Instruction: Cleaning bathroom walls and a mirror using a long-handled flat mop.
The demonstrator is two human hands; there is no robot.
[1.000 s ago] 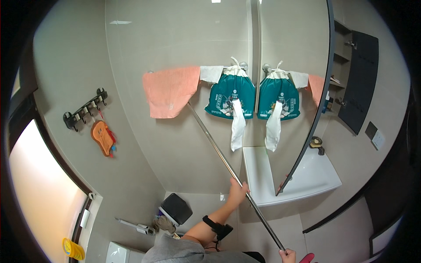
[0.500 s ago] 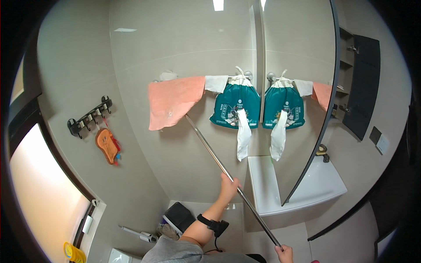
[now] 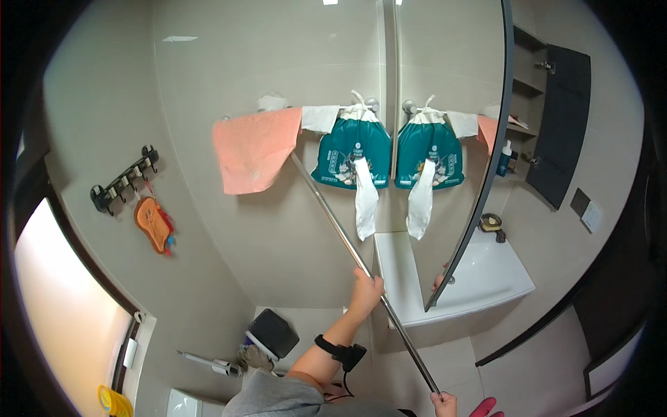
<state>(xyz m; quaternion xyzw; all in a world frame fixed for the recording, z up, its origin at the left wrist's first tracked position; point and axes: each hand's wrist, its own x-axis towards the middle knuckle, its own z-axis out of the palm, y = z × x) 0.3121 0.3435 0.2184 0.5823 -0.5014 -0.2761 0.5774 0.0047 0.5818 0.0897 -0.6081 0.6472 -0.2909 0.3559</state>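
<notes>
A long metal pole (image 3: 335,228) runs slantwise from the lower right up to a pink towel (image 3: 251,158) hanging on a wall rail. My left hand (image 3: 366,292) is wrapped round the pole near its middle. At the lower edge, my right hand (image 3: 443,403) grips its near end. The far tip meets the right edge of the towel; whether it touches cannot be made out. Beside the towel hang a small white cloth (image 3: 320,119) and a green drawstring bag (image 3: 340,158) with a white cloth strip (image 3: 365,201) dangling in front.
A mirror (image 3: 445,90) reflects the bag and cloths above a white basin (image 3: 497,271). An open cabinet door (image 3: 561,125) stands at the right. On the left wall is a hook rack (image 3: 125,182) with an orange hanging item (image 3: 151,224). A black-lidded bin (image 3: 274,333) stands below.
The whole view has shifted, moving the scene left and slightly up. Relative to the towel, the pole's tip has moved up and right along its edge. Both hands still hold the pole.
</notes>
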